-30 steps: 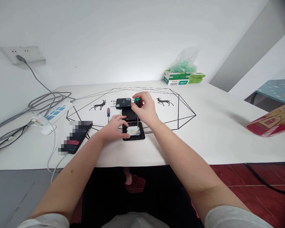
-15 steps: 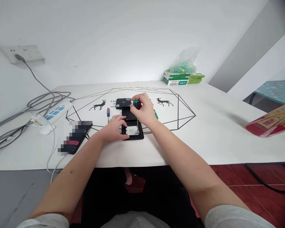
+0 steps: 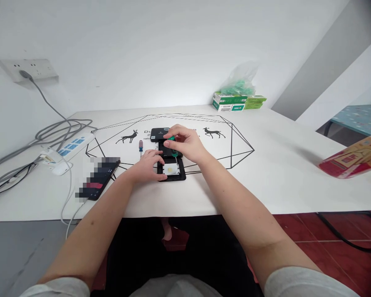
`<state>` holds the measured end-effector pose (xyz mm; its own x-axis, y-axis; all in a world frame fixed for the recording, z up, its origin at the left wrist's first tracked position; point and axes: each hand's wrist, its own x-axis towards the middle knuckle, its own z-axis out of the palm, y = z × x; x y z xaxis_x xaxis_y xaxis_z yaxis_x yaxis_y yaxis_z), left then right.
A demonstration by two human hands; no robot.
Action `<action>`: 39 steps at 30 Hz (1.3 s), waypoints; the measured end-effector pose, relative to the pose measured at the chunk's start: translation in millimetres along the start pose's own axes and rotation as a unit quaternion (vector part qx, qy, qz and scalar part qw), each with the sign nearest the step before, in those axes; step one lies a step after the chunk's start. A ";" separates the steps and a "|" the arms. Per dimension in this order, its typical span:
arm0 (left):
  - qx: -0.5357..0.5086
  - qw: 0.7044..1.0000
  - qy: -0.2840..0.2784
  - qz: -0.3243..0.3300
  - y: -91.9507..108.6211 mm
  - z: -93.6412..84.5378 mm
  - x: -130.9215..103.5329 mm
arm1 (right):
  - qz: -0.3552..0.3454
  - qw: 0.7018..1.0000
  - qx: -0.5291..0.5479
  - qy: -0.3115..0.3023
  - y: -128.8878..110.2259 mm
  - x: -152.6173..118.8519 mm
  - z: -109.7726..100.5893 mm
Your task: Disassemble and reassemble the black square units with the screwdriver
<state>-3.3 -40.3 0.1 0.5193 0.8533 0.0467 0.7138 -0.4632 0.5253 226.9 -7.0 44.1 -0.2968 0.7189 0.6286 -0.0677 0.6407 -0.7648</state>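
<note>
My left hand [image 3: 146, 166] rests at the left edge of a black plastic casing [image 3: 181, 176], its thumb and fingers gripping that side. Inside the casing lies a silver part [image 3: 173, 169] with a small yellowish square on it. In my right hand [image 3: 187, 144] is a green-and-black screwdriver [image 3: 174, 152], pinched by the handle. Its shaft points down to the right side of the silver part; I cannot make out exactly where the tip sits. A flat black box [image 3: 157, 134] with small labels lies just behind, partly covered by my right hand.
A second screwdriver [image 3: 140, 145] lies left of the casing. Further left are a phone [image 3: 103, 177] on a cable and a power strip [image 3: 76, 146]. Green-and-white boxes [image 3: 230, 100] stand by the wall; a red-and-orange package [image 3: 352, 159] lies at right.
My right hand and the screwdriver have shifted slightly left, and the handle now leans to the left. My left hand has stayed on the casing, which has moved very slightly.
</note>
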 end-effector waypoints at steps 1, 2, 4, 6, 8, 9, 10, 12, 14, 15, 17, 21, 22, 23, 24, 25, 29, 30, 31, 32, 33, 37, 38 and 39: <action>0.001 1.000 0.000 0.002 -0.1 0.0 -0.1 | 0.010 0.999 0.027 -0.021 0.3 1.1 -3.3; 0.001 1.000 0.001 0.003 -0.2 0.1 -0.3 | 0.021 0.998 0.051 -0.037 0.6 2.0 -6.7; 0.003 1.000 0.002 0.007 -0.6 0.2 -0.5 | 0.048 0.992 0.097 -0.058 1.4 2.6 -13.2; 0.004 1.000 0.004 0.009 -0.7 0.0 -0.7 | 0.088 0.983 0.143 -0.078 2.3 2.1 -17.6; 0.005 1.000 0.003 0.008 -0.5 -0.3 -0.7 | 0.122 0.971 0.187 -0.091 3.7 1.0 -18.9; 0.005 1.000 0.002 0.006 -0.4 -0.5 -0.7 | 0.131 0.965 0.205 -0.094 4.7 0.6 -18.6; 0.005 1.000 0.000 0.005 -0.4 -0.6 -0.7 | 0.136 0.961 0.221 -0.095 6.0 0.3 -17.9; 0.003 1.000 -0.001 0.003 -0.7 -0.5 -0.6 | 0.139 0.958 0.233 -0.089 9.7 0.4 -16.4; 0.000 1.000 0.002 0.004 -1.3 -0.1 -0.6 | 0.135 0.965 0.210 -0.074 14.2 1.1 -16.4; -0.001 1.000 0.003 0.006 -1.6 0.2 -0.7 | 0.129 0.971 0.188 -0.065 16.3 1.6 -17.1; -0.001 1.000 0.005 0.009 -1.8 0.5 -0.9 | 0.112 0.983 0.140 -0.050 19.3 2.6 -19.5; 0.003 1.000 -0.001 0.004 -0.4 -0.3 -1.7 | 0.078 0.993 0.085 -0.038 16.9 3.6 -23.1; 0.003 1.000 -0.003 0.002 0.0 -0.6 -1.8 | 0.075 0.993 0.082 -0.042 14.7 3.6 -23.1; 0.003 1.000 -0.004 0.001 0.2 -0.9 -1.9 | 0.076 0.992 0.086 -0.047 12.4 3.6 -22.7; 0.002 1.000 -0.005 0.002 0.3 -1.0 -1.9 | 0.081 0.991 0.097 -0.052 10.0 3.5 -22.0; 0.002 1.000 -0.005 0.002 0.2 -1.0 -1.8 | 0.090 0.988 0.113 -0.057 7.7 3.3 -21.1; 0.004 1.000 -0.005 -0.001 -0.5 -0.5 -1.3 | 0.130 0.974 0.166 -0.079 0.5 1.8 -18.7; 0.005 1.000 -0.006 -0.002 -0.4 -0.6 -1.3 | 0.134 0.972 0.171 -0.086 -0.6 1.5 -18.7; 0.005 1.000 -0.007 -0.003 -0.1 -0.8 -1.4 | 0.134 0.972 0.173 -0.090 -1.3 1.2 -19.0; 0.004 1.000 -0.008 -0.004 0.3 -1.1 -1.5 | 0.131 0.973 0.168 -0.092 -1.6 1.0 -19.5; 0.003 1.000 -0.009 -0.005 0.7 -1.5 -1.6 | 0.124 0.976 0.153 -0.091 -1.5 1.0 -20.3; -0.003 1.000 -0.013 -0.009 2.0 -2.5 -1.9 | 0.094 0.991 0.056 -0.073 2.2 2.2 -24.6; -0.004 1.000 -0.012 -0.008 1.9 -2.4 -1.8 | 0.094 0.992 0.047 -0.069 3.5 2.6 -25.5; -0.004 1.000 -0.011 -0.007 1.7 -2.2 -1.6 | 0.097 0.992 0.048 -0.068 4.6 2.9 -26.1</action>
<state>-3.9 -42.0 2.8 0.5196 0.8542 0.0198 0.7174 -0.4487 0.5328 250.6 5.2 46.1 -0.4388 0.7792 0.4476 -0.0852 0.4598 -0.8839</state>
